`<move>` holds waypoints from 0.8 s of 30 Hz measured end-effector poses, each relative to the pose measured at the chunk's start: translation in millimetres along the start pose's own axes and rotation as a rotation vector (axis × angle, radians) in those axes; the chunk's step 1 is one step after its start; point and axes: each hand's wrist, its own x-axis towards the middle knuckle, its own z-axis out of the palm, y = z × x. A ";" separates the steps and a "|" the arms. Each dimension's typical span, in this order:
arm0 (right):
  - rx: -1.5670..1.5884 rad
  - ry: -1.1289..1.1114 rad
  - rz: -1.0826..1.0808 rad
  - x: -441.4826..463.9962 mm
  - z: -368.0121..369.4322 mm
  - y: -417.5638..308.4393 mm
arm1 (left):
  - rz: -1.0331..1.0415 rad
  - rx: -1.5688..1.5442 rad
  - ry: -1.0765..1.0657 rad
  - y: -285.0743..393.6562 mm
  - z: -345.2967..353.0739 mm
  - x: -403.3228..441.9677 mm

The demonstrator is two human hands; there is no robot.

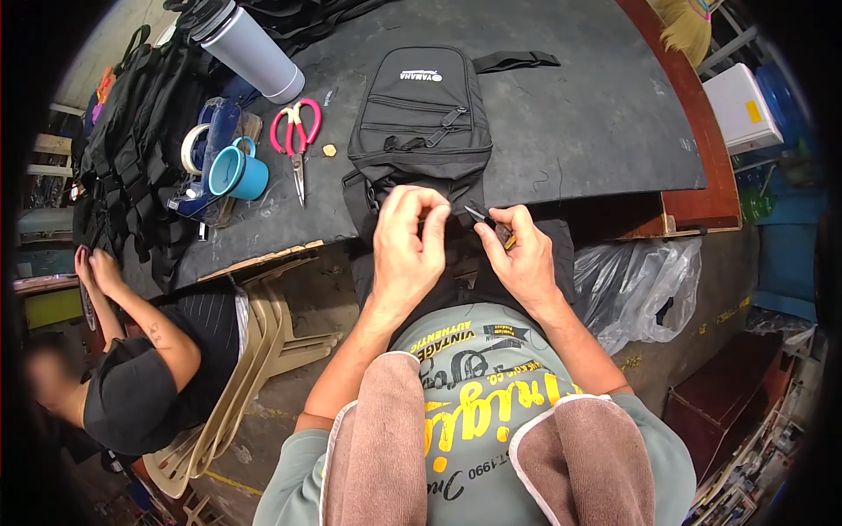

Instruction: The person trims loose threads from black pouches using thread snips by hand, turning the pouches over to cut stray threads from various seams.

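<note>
A black sling bag (419, 110) with a white YAMAHA print lies on the dark table in front of me, its lower end towards my body. My left hand (409, 235) is at that lower end, thumb and fingers pinched together. Whatever sits between those fingertips is too small to make out. Just to its right, my right hand (524, 250) grips a small pair of thread snips (478, 216), their pointed metal tip turned towards the left hand. A bit of yellow shows on the snips near the palm.
Pink-handled scissors (298, 145), a turquoise mug (239, 174), a tape roll (195, 149) and a grey tumbler (254, 57) stand or lie left on the table (579, 114). Black bags (132, 167) pile at the far left, beside a seated person (145, 377). Clear plastic (640, 294) hangs right.
</note>
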 end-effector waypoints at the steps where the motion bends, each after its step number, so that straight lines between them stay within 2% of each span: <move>1: 0.002 -0.003 0.010 -0.1 0.7 -0.4 | 0.006 0.009 0.048 -1.2 -0.9 -1.9; 6: 0.017 -0.004 -0.003 -0.1 0.5 1.2 | 0.133 0.203 0.055 1.6 -4.9 3.4; 9: 0.010 -0.009 0.000 0.1 0.6 -0.3 | 0.253 0.524 -0.073 -4.4 -2.5 4.8; 16: 0.041 -0.009 -0.071 -5.1 4.6 2.4 | 0.254 0.486 -0.102 -13.5 -1.9 4.7; 24: 0.039 -0.020 -0.037 -0.8 4.6 -4.6 | 0.206 0.462 -0.124 -12.5 -1.9 5.5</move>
